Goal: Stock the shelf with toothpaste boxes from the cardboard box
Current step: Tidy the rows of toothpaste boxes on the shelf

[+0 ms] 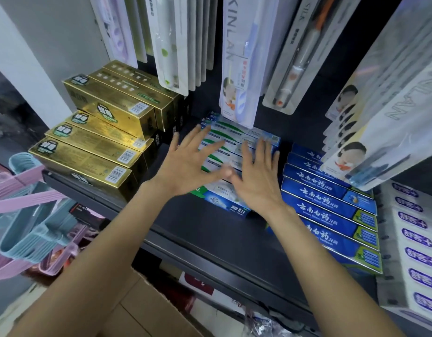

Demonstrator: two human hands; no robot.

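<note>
White-and-green toothpaste boxes lay stacked on the shelf under both spread, flat fingers | left hand, right hand holding nothing | step: likely squaring the stack | next: fetch more from cardboard box, cut off below; contents hidden.

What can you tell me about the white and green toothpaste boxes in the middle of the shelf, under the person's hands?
The white and green toothpaste boxes are long, slim cartons, seemingly glossy card, with green swooshes and blue ends. They lie flat, packed side by side in a stack on the dark shelf, between gold boxes and blue ones. The left hand and right hand rest on top, fingers spread. The nearest carton shows a blue printed panel.
</note>
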